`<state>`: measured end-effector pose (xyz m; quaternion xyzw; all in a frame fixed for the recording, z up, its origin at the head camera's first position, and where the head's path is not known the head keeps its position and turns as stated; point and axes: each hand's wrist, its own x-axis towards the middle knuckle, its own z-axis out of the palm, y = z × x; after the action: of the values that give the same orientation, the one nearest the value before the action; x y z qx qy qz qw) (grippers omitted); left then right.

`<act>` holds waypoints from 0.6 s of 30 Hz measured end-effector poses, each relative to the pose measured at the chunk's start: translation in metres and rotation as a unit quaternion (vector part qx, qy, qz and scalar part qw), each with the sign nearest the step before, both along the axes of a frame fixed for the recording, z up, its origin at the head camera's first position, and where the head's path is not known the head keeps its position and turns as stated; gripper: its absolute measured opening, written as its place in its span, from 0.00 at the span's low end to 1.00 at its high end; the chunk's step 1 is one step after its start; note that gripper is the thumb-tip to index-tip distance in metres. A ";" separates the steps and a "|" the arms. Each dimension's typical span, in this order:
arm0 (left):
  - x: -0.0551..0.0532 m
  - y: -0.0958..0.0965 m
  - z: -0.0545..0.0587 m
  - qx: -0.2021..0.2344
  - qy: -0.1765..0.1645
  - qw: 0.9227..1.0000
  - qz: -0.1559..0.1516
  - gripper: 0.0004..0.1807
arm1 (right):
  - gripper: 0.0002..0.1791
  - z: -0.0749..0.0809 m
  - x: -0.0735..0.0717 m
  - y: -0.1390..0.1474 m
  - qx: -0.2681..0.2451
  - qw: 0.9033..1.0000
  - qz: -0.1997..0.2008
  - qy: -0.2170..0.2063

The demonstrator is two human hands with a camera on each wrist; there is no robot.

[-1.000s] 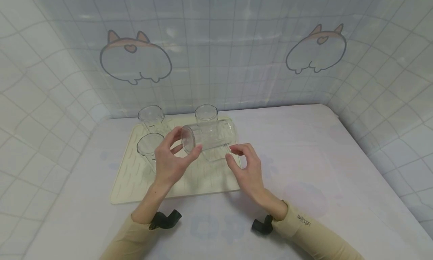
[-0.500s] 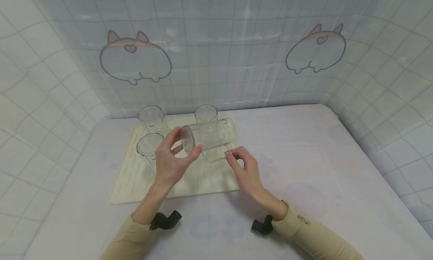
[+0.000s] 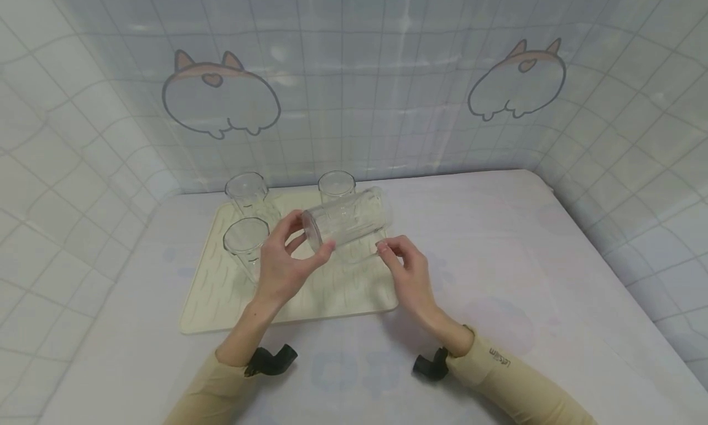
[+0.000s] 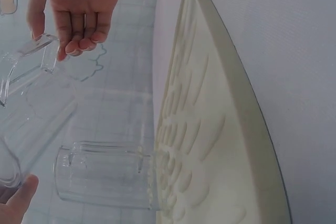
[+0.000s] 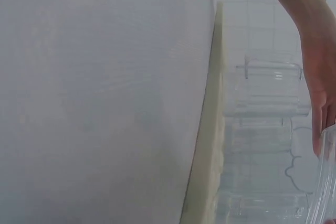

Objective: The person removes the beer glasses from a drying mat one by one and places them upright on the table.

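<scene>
Glass mug (image 3: 354,219): on its side, lifted over the mat (image 3: 221,314), toward the far right corner, handle end slightly higher in the head view. Can't tell which end is the mouth. Clear walls blur into the upright far-edge glass (image 3: 336,182) behind it. Both wrist views crop the mug at the frame edge.

Left hand (image 3: 287,259): thumb and fingers spread wide around the mug's left end, gripping; some fingers hidden behind it. It also hides a bit of the near-left glass (image 3: 246,234). Far-left glass (image 3: 246,185) stands by the left edge, lower part hard to read.

Right hand (image 3: 409,268): at the mat's right edge, thumb and fingertips nearly together, pinching the handle (image 4: 50,53). Forearms angle in from the near side.
</scene>
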<state>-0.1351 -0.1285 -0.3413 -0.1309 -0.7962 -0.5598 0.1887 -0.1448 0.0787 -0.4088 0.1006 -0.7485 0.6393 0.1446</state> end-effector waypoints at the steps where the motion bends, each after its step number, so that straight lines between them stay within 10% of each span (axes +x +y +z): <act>1: 0.000 0.000 0.000 0.000 -0.003 1.000 -0.003 0.32 | 0.10 0.000 -0.001 0.001 -0.007 1.000 0.000 0.002; 18: -0.004 0.002 -0.005 -0.022 -0.055 0.998 -0.027 0.33 | 0.12 0.028 0.007 0.002 -0.068 0.997 0.007 -0.027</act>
<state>-0.1387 -0.1269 -0.3465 -0.1254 -0.8138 -0.5531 0.1267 -0.1375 0.0811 -0.3812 0.0783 -0.7059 0.6925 0.1265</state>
